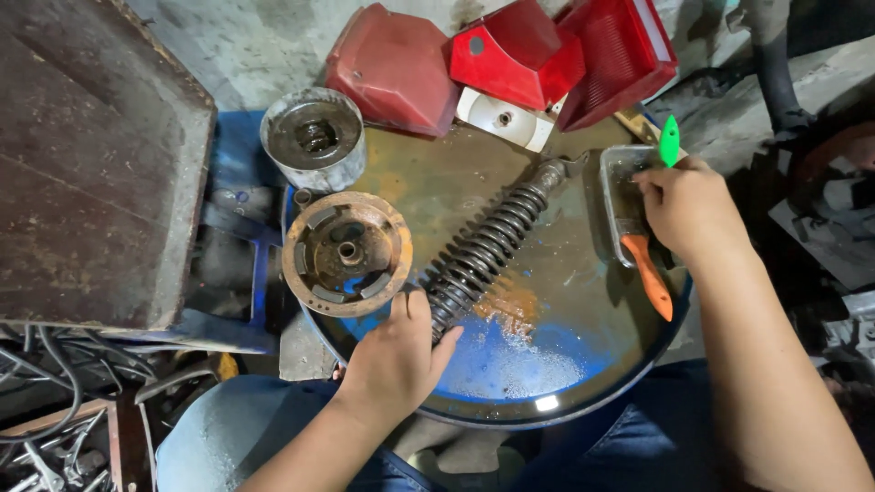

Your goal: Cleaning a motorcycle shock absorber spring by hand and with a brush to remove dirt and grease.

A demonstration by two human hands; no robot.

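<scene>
Head view is showing the left hand gripping the near end of a coil shock absorber lying diagonally away rightward on the drum lid, right hand grasping a green-handled tool at the metal tray.

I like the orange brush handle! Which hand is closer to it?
The right hand. It sits at the small metal tray, right beside the orange brush handle. The left hand is far across the drum top, gripping the black coil spring.
</scene>
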